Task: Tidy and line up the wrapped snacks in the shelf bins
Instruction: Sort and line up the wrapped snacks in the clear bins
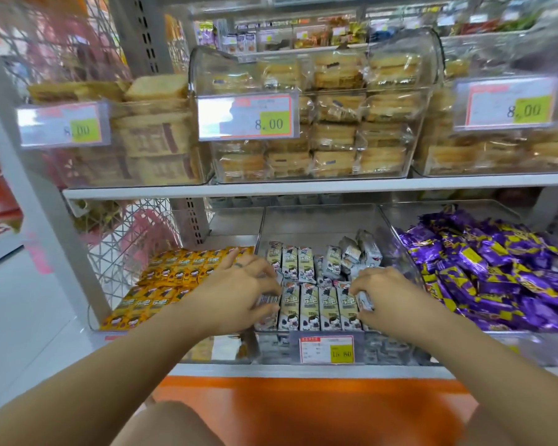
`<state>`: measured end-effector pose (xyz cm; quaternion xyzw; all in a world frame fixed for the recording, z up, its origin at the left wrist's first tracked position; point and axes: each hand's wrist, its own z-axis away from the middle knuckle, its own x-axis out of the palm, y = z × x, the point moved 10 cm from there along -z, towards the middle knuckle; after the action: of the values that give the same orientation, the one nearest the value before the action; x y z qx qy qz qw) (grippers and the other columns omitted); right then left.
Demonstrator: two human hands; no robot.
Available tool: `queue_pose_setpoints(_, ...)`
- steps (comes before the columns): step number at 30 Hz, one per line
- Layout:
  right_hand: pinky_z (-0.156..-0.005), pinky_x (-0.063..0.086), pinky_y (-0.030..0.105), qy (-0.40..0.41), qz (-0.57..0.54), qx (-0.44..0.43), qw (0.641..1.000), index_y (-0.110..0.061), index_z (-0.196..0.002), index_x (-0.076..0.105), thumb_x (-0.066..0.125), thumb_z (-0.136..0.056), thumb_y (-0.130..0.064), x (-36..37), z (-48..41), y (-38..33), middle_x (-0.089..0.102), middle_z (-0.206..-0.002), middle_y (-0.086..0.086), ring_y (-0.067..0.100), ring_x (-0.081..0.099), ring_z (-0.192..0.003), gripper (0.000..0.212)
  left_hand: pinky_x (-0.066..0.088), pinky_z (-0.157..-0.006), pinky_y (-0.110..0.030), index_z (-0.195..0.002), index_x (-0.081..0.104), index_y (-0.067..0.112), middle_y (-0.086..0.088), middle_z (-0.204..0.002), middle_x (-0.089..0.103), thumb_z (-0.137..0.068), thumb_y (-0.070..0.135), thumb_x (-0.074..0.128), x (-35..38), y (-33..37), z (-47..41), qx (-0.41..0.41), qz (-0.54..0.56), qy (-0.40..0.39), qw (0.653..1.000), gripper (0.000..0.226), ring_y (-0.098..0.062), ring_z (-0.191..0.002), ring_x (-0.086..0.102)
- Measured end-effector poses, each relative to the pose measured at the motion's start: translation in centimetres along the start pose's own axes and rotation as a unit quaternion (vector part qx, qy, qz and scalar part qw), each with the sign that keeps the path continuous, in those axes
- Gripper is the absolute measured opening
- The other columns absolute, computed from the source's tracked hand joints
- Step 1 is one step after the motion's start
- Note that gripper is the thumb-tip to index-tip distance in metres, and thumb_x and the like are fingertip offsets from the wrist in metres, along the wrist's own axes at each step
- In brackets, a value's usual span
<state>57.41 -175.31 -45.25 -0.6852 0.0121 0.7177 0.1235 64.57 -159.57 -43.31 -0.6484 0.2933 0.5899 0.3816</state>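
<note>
Middle bin (322,220): clear plastic, open top, on the lower shelf. It holds the cream-and-silver snacks (319,309), which are small, glossy rectangular packets.
- Front of the middle bin: one neat row, packets side by side.
- Behind that row: a shorter row of three at the bin's left.
- Back right of the bin: a loose pile (351,252), with packets tilted and overlapping.

Your left hand (242,291) is at the left end of the front row, fingers curled round a silver packet there. Your right hand (387,294) is at the right end, fingers curled and pinching a packet against the bin's right wall.

Left of the middle bin: yellow packets (181,275), laid flat in tidy rows. Right of it: purple packets (496,272), heaped in no order, with crinkled foil.

A red-bordered price tag (326,349) with a yellow patch sits on the middle bin's front wall.

Above the middle bin there's a white shelf board (303,188). On it stands a domed clear bin (313,123) stacked with clear-wrapped tan cake slices; its tag reads 8.00. Similar bins flank it.

Below the middle bin: orange base band (303,407). Far left of it: white wire mesh (126,246) and a grey slotted upright.
</note>
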Motion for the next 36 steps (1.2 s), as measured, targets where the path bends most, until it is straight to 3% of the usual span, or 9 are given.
queue_pose_setpoints(6, -0.099, 0.042, 0.039, 0.078, -0.029, -0.113, 0.99, -0.024, -0.128, 0.053, 0.053, -0.092, -0.026, -1.3, -0.4, -6.5, 0.043, -0.136, -0.005, 0.021, 0.033, -0.126, 0.036, 0.007, -0.116, -0.039, -0.119, 0.06, 0.036, 0.014, -0.126, 0.049, -0.095, 0.038, 0.05, -2.0, -1.4, 0.0, -0.009, 0.083, 0.113, 0.99, 0.026, -0.011, -0.125, 0.041)
queue_pose_setpoints(11, -0.107, 0.031, 0.035, 0.012, -0.139, -0.203, 0.969, -0.023, -0.136, 0.047, 0.06, -0.091, -0.027, 0.4, -2.1, -10.8, 0.047, -0.138, -0.004, 0.017, 0.035, -0.126, 0.047, 0.018, -0.116, -0.04, -0.114, 0.061, 0.039, 0.018, -0.12, 0.053, -0.096, 0.039, 0.048, -2.8, -3.3, 0.1, -0.047, 0.124, 0.144, 0.981, 0.023, -0.01, -0.121, 0.047)
queue_pose_setpoints(17, -0.098, 0.04, 0.015, 0.082, -0.274, -0.169, 0.943, -0.033, -0.12, 0.059, 0.06, -0.091, -0.022, -4.1, -1.0, -4.9, 0.058, -0.122, -0.021, -0.01, 0.05, -0.111, 0.031, 0.027, -0.109, -0.04, -0.115, 0.061, 0.037, 0.016, -0.12, 0.055, -0.094, 0.037, 0.052, -3.4, -2.0, -3.4, -0.044, 0.128, 0.141, 0.981, 0.023, -0.011, -0.119, 0.048)
queue_pose_setpoints(20, -0.082, 0.047, 0.009, 0.209, -0.368, -0.102, 0.9, -0.036, -0.093, 0.064, 0.063, -0.087, -0.009, -7.8, -0.7, 1.5, 0.065, -0.093, -0.023, -0.012, 0.058, -0.089, 0.027, 0.038, -0.099, -0.035, -0.119, 0.059, 0.035, 0.01, -0.123, 0.056, -0.095, 0.038, 0.051, -3.3, 0.3, -7.7, -0.027, 0.142, 0.097, 0.985, 0.026, -0.014, -0.114, 0.052)
queue_pose_setpoints(23, -0.071, 0.041, -0.001, 0.289, -0.366, -0.042, 0.884, -0.031, -0.088, 0.063, 0.064, -0.086, -0.006, -9.3, -0.6, 6.8, 0.063, -0.085, -0.022, -0.014, 0.057, -0.08, 0.026, 0.044, -0.085, -0.028, -0.129, 0.054, 0.027, 0.0, -0.126, 0.057, -0.095, 0.035, 0.053, -2.1, 3.3, -12.6, 0.002, 0.188, 0.019, 0.982, 0.034, -0.02, -0.11, 0.056)
queue_pose_setpoints(25, -0.071, 0.041, -0.001, 0.295, -0.344, -0.028, 0.891, -0.032, -0.089, 0.062, 0.064, -0.086, -0.008, -9.2, -0.7, 8.5, 0.062, -0.084, -0.024, -0.014, 0.056, -0.084, 0.024, 0.041, -0.078, -0.025, -0.127, 0.054, 0.023, -0.003, -0.122, 0.056, -0.094, 0.031, 0.054, -0.9, 5.1, -15.6, 0.023, 0.182, -0.022, 0.983, 0.034, -0.023, -0.107, 0.055)
queue_pose_setpoints(29, -0.073, 0.041, 0.0, 0.277, -0.309, -0.037, 0.909, -0.018, -0.099, 0.069, 0.063, -0.086, -0.006, -8.2, -1.4, 9.5, 0.062, -0.084, -0.02, -0.009, 0.055, -0.092, 0.019, 0.05, -0.075, -0.037, -0.095, 0.05, 0.024, -0.006, -0.102, 0.055, -0.081, 0.033, 0.059, 2.5, 6.3, -20.1, 0.041, 0.148, -0.08, 0.985, 0.019, -0.03, -0.093, 0.057)
queue_pose_setpoints(33, -0.076, 0.042, 0.004, 0.261, -0.284, -0.061, 0.921, -0.019, -0.103, 0.069, 0.063, -0.087, -0.01, -7.5, -1.5, 9.6, 0.063, -0.089, -0.02, -0.005, 0.055, -0.094, 0.02, 0.048, -0.079, -0.034, -0.133, 0.039, 0.039, -0.004, -0.119, 0.045, -0.082, 0.042, 0.063, 5.1, 5.2, -22.1, 0.023, 0.048, -0.13, 0.99, 0.056, -0.031, -0.103, 0.054)
queue_pose_setpoints(36, -0.08, 0.044, 0.009, 0.252, -0.278, -0.076, 0.924, -0.02, -0.107, 0.068, 0.061, -0.088, -0.012, -7.1, -1.4, 9.6, 0.064, -0.095, -0.016, -0.003, 0.054, -0.094, 0.021, 0.05, -0.081, -0.033, -0.14, 0.022, 0.051, -0.001, -0.133, 0.042, -0.08, 0.048, 0.064, 5.7, 3.5, -22.3, 0.0, 0.041, -0.148, 0.988, 0.073, -0.027, -0.108, 0.053)
